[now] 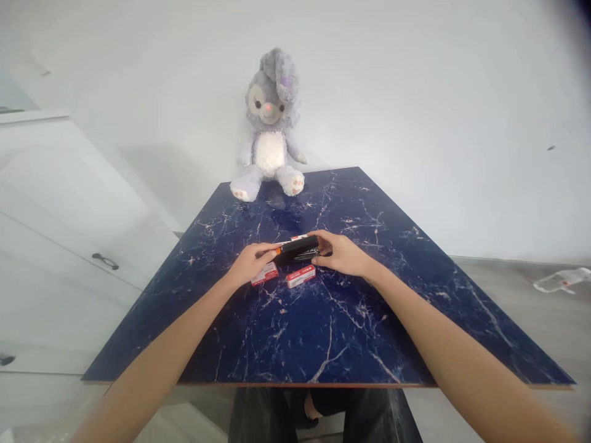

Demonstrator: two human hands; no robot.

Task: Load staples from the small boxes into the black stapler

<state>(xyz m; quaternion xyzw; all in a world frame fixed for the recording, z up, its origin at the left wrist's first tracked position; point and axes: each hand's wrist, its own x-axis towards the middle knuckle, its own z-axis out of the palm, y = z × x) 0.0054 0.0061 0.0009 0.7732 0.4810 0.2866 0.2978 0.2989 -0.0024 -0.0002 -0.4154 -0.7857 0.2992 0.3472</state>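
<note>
Between my two hands is a black stapler [297,248], tilted above the middle of the table, with a silvery part along its lower side and a bit of orange at its left end. My left hand [249,263] has its thumb and fingers closed on the left end. On the right end, my right hand [339,253] grips with fingers above and thumb below. Just under the stapler lies a small red-and-white box [300,277]. Another red-and-white box [265,274] is beside my left fingers, and a third box [299,237] shows partly behind the stapler.
A grey plush rabbit [270,151] sits at the far edge of the dark blue marbled table [295,344], against the white wall. White drawers [60,258] stand to the left. A clear plastic item [561,280] lies on the floor at right.
</note>
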